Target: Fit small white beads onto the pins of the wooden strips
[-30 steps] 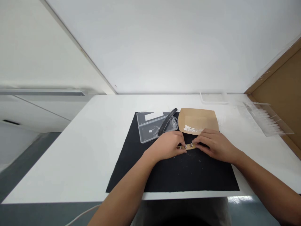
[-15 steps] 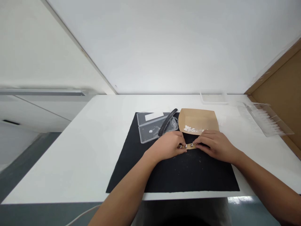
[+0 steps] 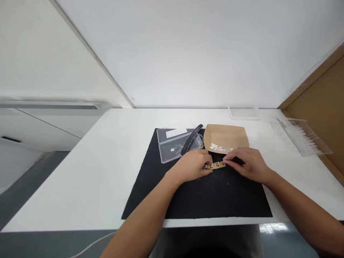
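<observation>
L hand (image 3: 192, 165) has its fingers pinched on L end of a narrow, tan, flat strip w/ small shiny metal fittings (image 3: 215, 166), which lies approx. level just above or on a black rectangular mat (image 3: 204, 200), near mat's middle; can't tell if it touches. R hand (image 3: 248, 163) is at strip's R end, thumb & forefinger tips drawn close tog.; can't tell if they grip the strip or a tiny pc. Behind L hand: open clear plastic hinged box (image 3: 168, 152) w/ white label on lid, & a black curved handle-like tool (image 3: 192, 139) lying across it. Behind R hand: brown paper tray (image 3: 228, 137) w/ small white bits (image 3: 217, 147) at its near side. Mat's on a white counter (image 3: 80, 179); clear plastic tray w/ rows of pale pcs. (image 3: 303, 136) is far R.
</observation>
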The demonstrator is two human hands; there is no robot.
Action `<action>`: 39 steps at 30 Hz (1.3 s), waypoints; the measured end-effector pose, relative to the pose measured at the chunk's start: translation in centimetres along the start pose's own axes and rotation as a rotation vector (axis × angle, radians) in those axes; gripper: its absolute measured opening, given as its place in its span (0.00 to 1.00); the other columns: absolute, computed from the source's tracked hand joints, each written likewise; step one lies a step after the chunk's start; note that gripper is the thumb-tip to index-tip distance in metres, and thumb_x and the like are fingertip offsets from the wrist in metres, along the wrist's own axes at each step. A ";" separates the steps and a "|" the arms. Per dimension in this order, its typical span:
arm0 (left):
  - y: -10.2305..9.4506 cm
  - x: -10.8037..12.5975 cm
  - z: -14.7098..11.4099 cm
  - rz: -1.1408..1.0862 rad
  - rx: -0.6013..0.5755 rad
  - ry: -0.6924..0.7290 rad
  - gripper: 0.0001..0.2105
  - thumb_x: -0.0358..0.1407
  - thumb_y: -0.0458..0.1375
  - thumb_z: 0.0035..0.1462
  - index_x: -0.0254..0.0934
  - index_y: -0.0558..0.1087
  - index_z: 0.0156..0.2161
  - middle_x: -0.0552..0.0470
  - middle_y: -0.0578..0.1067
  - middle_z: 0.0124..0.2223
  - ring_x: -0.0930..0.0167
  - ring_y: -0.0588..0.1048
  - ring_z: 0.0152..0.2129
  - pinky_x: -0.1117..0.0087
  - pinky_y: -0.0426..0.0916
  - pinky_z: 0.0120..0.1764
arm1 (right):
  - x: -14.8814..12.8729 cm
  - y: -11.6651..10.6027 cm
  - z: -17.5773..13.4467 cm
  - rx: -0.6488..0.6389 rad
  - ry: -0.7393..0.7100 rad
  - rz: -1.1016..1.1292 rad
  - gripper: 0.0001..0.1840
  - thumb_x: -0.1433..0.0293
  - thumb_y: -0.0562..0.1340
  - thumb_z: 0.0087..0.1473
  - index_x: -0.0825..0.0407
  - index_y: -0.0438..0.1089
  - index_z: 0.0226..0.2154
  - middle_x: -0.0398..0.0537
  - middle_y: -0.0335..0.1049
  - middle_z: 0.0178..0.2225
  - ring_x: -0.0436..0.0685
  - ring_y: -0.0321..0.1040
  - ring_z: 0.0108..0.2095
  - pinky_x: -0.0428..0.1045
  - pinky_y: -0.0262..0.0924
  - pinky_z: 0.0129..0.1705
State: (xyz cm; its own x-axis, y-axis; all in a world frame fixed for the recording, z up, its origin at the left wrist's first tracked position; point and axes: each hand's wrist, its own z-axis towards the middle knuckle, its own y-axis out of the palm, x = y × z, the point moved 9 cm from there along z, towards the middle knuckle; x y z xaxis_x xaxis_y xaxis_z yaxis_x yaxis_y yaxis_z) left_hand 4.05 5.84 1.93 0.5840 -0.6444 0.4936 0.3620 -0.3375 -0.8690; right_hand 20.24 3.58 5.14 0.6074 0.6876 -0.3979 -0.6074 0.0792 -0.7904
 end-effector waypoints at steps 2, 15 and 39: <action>-0.2 0.0 0.0 0.036 0.010 0.010 0.09 0.34 0.72 0.56 0.38 0.80 0.41 0.52 0.79 0.40 0.67 0.78 0.36 0.69 0.68 0.36 | 0.2 -0.3 0.0 0.034 0.023 0.011 0.03 0.64 0.66 0.68 0.45 0.75 0.41 0.42 0.83 0.38 0.55 0.81 0.36 0.50 0.72 0.38; -3.0 3.7 -0.9 -0.180 0.379 0.269 0.13 0.42 0.64 0.67 0.38 0.74 0.51 0.45 0.80 0.46 0.67 0.79 0.41 0.66 0.75 0.44 | -1.1 -1.5 -0.5 0.207 0.060 0.319 0.05 0.67 0.73 0.62 0.44 0.79 0.40 0.43 0.85 0.36 0.56 0.81 0.33 0.50 0.71 0.29; -3.9 4.6 -2.0 -0.130 0.698 0.402 0.03 0.35 0.65 0.68 0.38 0.80 0.42 0.50 0.84 0.37 0.71 0.83 0.34 0.70 0.79 0.38 | -1.3 -2.1 -0.2 0.215 -0.011 0.282 0.05 0.71 0.70 0.64 0.44 0.80 0.43 0.45 0.84 0.38 0.56 0.81 0.37 0.52 0.77 0.38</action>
State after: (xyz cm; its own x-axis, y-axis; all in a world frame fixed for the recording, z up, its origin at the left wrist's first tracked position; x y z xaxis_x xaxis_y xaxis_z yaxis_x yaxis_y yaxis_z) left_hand 3.86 2.81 7.54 0.2484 -0.8715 0.4229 0.8560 -0.0068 -0.5170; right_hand 20.80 2.40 7.20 0.3960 0.7117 -0.5802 -0.8449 0.0349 -0.5338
